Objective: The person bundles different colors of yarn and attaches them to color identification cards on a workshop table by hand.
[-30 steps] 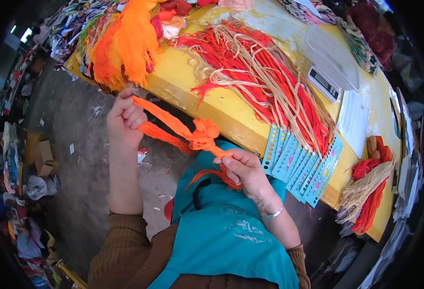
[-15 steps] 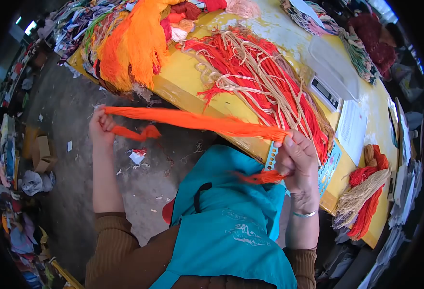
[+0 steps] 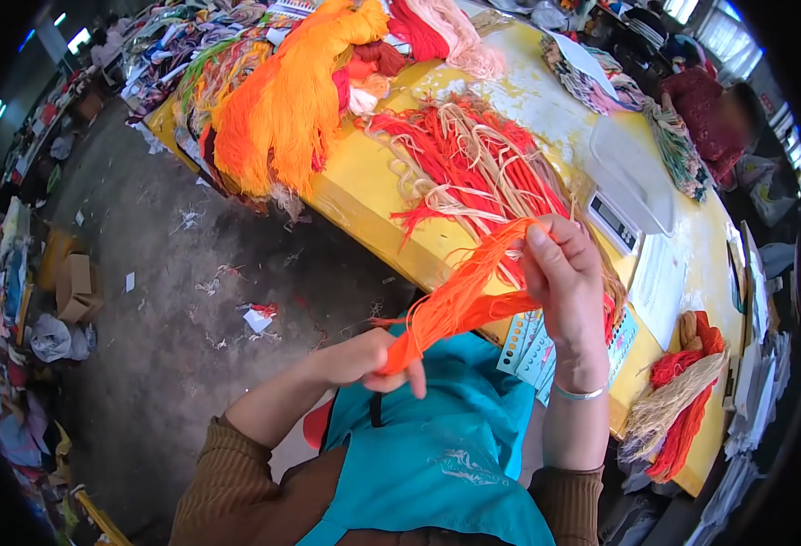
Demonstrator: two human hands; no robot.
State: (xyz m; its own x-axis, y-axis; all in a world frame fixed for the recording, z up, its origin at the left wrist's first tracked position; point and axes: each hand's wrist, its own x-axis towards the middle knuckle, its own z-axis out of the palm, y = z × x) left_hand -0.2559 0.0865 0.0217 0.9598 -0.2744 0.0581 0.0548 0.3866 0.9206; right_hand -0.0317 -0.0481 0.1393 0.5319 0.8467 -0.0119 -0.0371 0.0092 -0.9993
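Observation:
An orange hank of thread (image 3: pixel 455 305) runs between my two hands over my lap. My right hand (image 3: pixel 560 273) pinches its upper end between thumb and fingers, above the table's near edge. Lower and to the left, my left hand (image 3: pixel 373 359) is closed around the other end, with one finger sticking out. Loose strands spread along the hank's middle. Just behind my right hand lies a long pile of red and beige threads (image 3: pixel 473 164) on the yellow table (image 3: pixel 355 196). Pale blue cards with punched holes (image 3: pixel 532 355) stick out at the edge under my right hand.
Orange and yellow hanks (image 3: pixel 282 100) hang over the table's left edge. A digital scale (image 3: pixel 614 218) with a clear tray stands beyond the pile, near a paper sheet (image 3: pixel 660 282). Red and beige bundles (image 3: pixel 678 400) lie at right. Another person (image 3: pixel 705 118) is at the far side.
My left hand has come in from the far left, down and toward my right hand. The hank, stretched out before, is now shorter and folded between my hands.

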